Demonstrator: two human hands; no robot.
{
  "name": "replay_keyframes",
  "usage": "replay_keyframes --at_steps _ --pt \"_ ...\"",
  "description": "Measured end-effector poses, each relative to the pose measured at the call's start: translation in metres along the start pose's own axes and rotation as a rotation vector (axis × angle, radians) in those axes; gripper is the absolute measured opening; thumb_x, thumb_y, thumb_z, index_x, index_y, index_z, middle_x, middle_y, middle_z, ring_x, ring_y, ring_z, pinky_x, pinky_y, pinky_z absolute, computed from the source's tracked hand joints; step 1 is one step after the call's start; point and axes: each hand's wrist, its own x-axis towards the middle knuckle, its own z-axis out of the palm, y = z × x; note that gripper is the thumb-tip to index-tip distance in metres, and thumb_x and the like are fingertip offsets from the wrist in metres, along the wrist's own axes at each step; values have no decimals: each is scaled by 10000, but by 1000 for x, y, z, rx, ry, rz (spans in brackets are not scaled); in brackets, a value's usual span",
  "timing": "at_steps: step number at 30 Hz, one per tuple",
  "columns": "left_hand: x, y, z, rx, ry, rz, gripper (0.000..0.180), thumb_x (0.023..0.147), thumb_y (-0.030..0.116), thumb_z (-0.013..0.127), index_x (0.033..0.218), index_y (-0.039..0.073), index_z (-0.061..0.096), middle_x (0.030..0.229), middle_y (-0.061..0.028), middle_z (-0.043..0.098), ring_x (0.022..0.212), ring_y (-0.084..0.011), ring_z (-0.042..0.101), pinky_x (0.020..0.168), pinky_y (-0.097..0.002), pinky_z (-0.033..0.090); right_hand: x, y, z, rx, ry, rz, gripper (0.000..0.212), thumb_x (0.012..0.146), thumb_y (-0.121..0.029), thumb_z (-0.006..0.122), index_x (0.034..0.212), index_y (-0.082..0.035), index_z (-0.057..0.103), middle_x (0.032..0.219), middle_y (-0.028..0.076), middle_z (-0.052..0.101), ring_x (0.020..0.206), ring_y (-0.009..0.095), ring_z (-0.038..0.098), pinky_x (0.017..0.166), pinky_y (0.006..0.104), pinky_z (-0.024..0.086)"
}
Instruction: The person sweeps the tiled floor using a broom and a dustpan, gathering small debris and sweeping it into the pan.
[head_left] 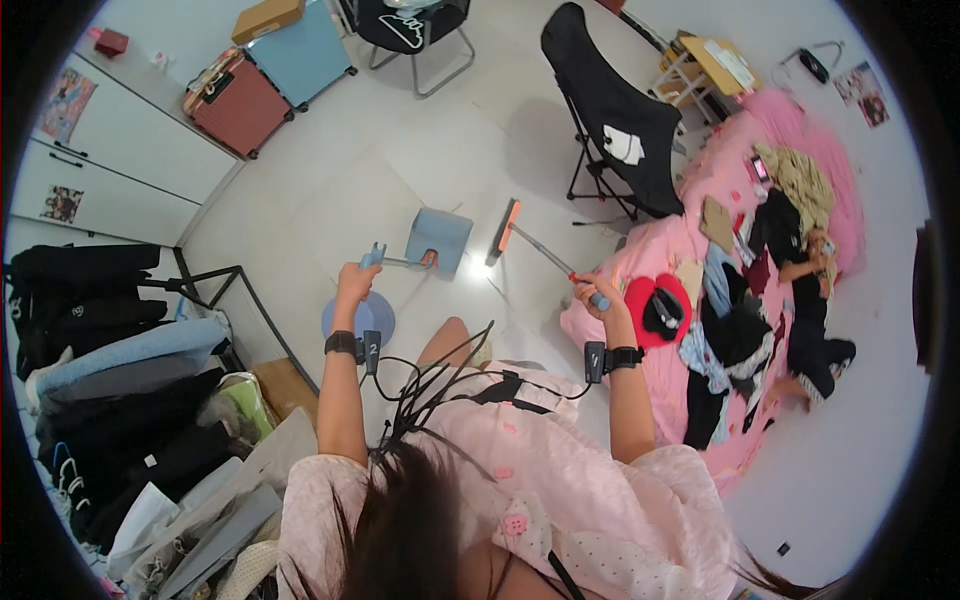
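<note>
My left hand (354, 281) is closed round the blue-grey handle of a dustpan (447, 232), whose wide pan rests on the pale tiled floor ahead of me. In my right hand (605, 297) is the handle of a broom (540, 245); its long shaft slants away to the far left. The broom's orange head with dark bristles (508, 230) is down by the floor, to the right of the pan and apart from it. Whether any dirt lies in the pan is too small to tell. A round blue-purple basin (374, 318) sits partly behind my left forearm.
At the far right stands a black folding chair (620, 125). A bed with pink bedding (640, 255) and heaped clothes is on my right. On my left is a clothes rack with dark garments (90, 300). Red (240, 105) and blue (300, 60) suitcases stand far left, near a black chair (412, 25).
</note>
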Motion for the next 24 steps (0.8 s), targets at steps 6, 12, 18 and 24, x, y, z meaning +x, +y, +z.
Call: replay_keyframes --at_steps 6,12,18,24 --pt "92 34 -13 -82 66 -50 287 670 213 621 525 14 476 435 -48 440 339 -127 419 314 -265 309 69 -50 74 70 -102 170 119 803 -15 500 819 42 396 615 20 395 425 41 365 324 134 325" --pt "190 93 -39 44 40 1 293 648 227 627 549 -20 505 461 -91 481 370 -171 472 348 -292 363 109 -103 186 108 -129 122 98 776 22 506 809 78 432 609 30 397 428 41 372 326 115 331" --pt "274 171 -60 447 -17 128 370 599 295 624 689 -61 585 664 -212 595 633 -321 606 576 -377 477 179 -150 288 -13 -86 63 79 778 22 491 789 43 415 605 27 390 441 44 375 338 124 328" --pt "360 227 -51 489 -10 89 374 598 300 622 739 -46 604 755 -216 609 740 -325 611 635 -389 475 270 -200 361 -181 -110 -113 112 778 25 472 770 11 362 602 33 396 441 75 392 355 169 324"
